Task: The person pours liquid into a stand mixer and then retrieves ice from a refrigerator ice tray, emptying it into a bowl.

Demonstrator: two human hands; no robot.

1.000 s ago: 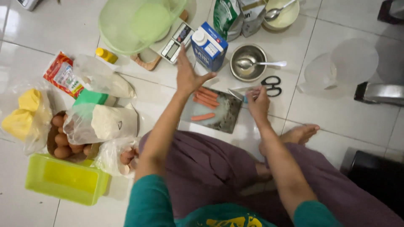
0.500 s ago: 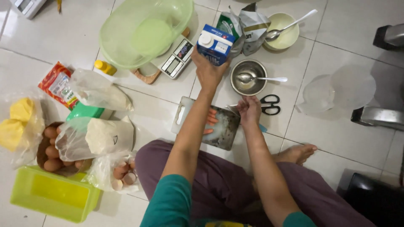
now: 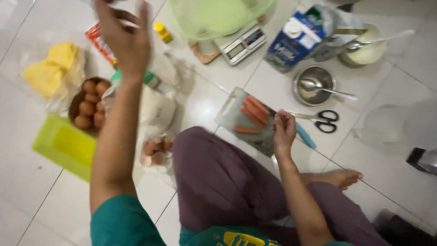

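Left hand (image 3: 125, 38) now raised, empty

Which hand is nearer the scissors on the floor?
The right. The right hand rests at the edge of the cutting board, just left of the scissors. The left hand is raised far off, above the eggs.

free: bare tiles (image 3: 200, 105) left of cutting board (image 3: 227, 111) | blocked: scissors (image 3: 321, 120), steel bowl (image 3: 314, 84) right
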